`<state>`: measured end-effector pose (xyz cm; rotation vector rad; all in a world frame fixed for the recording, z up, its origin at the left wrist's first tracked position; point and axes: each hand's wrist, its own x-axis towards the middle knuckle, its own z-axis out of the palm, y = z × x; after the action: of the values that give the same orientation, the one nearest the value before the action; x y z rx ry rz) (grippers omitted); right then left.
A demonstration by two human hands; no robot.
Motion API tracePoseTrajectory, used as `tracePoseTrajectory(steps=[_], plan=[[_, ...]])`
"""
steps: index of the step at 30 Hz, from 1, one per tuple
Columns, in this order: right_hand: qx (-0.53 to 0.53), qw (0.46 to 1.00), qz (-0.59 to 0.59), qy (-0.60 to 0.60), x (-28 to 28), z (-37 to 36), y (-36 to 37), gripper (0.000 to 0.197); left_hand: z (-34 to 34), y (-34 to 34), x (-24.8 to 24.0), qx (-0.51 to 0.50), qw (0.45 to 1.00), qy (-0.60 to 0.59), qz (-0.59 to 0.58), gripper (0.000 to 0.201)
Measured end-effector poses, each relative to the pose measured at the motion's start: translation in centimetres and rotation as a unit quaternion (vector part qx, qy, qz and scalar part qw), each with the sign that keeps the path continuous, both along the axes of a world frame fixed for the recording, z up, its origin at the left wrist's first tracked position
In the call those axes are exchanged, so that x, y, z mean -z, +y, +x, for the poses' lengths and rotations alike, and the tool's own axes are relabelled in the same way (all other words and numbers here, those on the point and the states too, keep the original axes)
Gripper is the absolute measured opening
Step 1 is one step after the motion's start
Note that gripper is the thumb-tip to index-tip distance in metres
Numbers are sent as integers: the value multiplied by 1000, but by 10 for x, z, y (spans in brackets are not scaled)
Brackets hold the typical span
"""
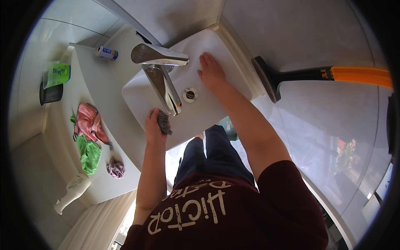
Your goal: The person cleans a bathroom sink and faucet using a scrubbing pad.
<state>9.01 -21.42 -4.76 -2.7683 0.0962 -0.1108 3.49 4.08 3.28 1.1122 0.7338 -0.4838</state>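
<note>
Below me is a white washbasin [227, 41] with a chrome faucet [160, 56] at its left side and a round metal drain [190, 95] in its bowl. My left hand [153, 125] is closed around a grey, curly scouring pad [163, 122] at the basin's near left rim, close to the spout's end. My right hand [211, 71] lies on the bowl's inner surface beyond the drain, its fingers stretched out and holding nothing.
On the counter [112, 121] at left lie a pink cloth [89, 121], a green cloth [88, 155] and a crumpled purple cloth [116, 168]. A can [106, 53], a green-labelled tub [58, 74], a black cup [51, 95] and a white bottle [73, 192] are around it. An orange-handled squeegee [325, 74] is at right.
</note>
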Motion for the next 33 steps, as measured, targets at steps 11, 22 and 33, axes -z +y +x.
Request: tracePoseTrajectory(steps=[11,22,33], plan=[[-77,986,122,89,-8,-33,32,52,-7,14,-9,5,999,-42,-18,25],[-164,941,151,255,-25,-20,42,53,-11,6,-4,-16,999,-15,-42,23],[-150,935,113,300,-48,-65,6,43,-9,6,-8,-39,999,-11,14,27]])
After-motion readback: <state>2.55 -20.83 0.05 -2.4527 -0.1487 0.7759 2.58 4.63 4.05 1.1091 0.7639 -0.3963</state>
